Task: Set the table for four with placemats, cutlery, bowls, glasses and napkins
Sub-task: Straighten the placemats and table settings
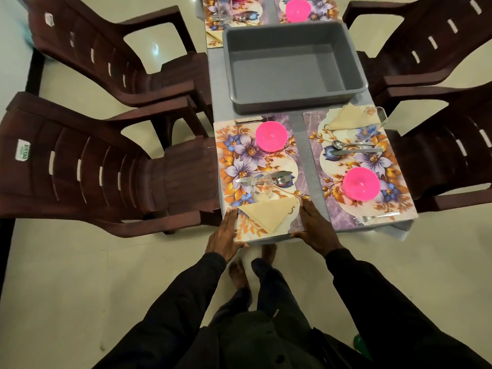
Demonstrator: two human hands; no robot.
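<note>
Nearest, the left hand (pixel 226 234) and right hand (pixel 315 227) lay straight, released fingers (pixel 231 213) along the near corners of the front-left placemat (pixel 231 155) at the counter (pixel 302 145) edge, grasping nothing. On this placemat, going away, lie a folded napkin (pixel 269 213), glass (pixel 262 186), spoon (pixel 281 180), pink bowl (pixel 271 136) and fork (pixel 255 121). Beyond sits a grey tub (pixel 295 67).

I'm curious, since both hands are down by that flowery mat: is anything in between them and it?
Nothing visible does. The left hand rests on the left edge of the near-left placemat, the right hand on its right edge. The folded napkin lies on the mat between the hands, not under them.
</note>
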